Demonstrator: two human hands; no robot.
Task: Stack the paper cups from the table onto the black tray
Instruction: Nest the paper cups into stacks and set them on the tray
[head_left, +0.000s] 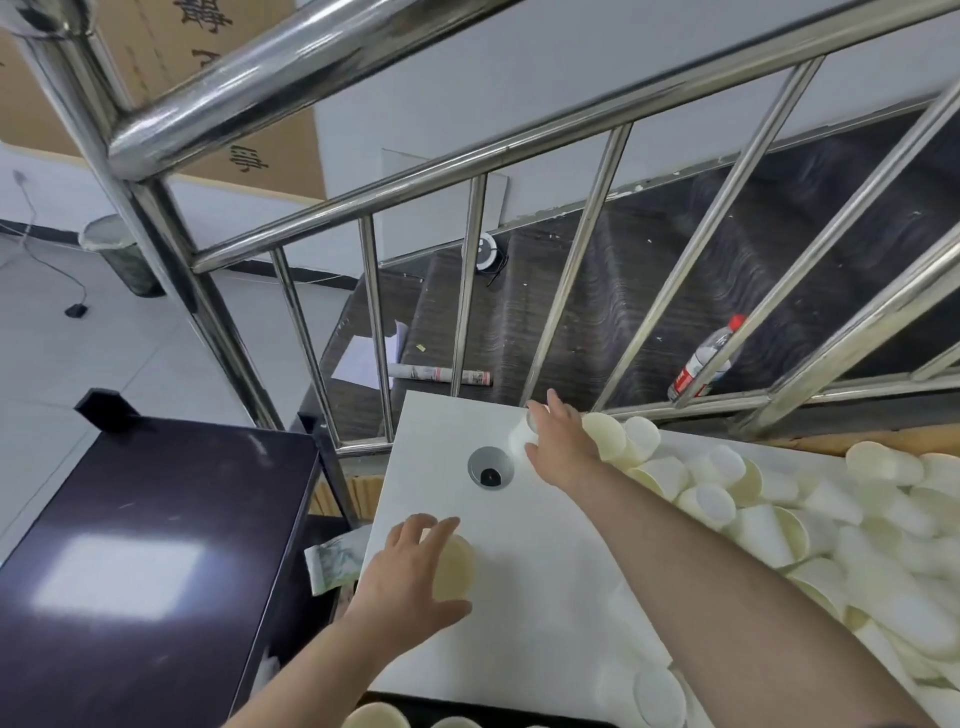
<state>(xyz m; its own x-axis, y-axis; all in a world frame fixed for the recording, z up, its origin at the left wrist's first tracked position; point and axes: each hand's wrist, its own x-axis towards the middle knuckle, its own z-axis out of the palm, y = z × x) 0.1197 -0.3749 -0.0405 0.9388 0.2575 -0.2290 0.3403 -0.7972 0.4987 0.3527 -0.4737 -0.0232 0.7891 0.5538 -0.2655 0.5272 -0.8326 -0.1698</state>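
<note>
A big heap of white paper cups (810, 525) lies on its sides over the right half of the white table (545, 613). My left hand (410, 577) grips one cup (457, 569) lying on the table near its left edge, fingers over it and thumb below. My right hand (561, 441) reaches to the table's far corner and holds another cup (519, 436) at the heap's edge. The black tray (467, 711) shows only as a dark strip at the bottom edge, with two cup rims (376, 717) poking up from it.
A round cable grommet (490, 467) sits in the table between my hands. A dark glossy cabinet top (145, 545) stands left of the table. A steel stair railing (467, 291) runs just behind the table, with a water bottle (704, 361) on the dark steps.
</note>
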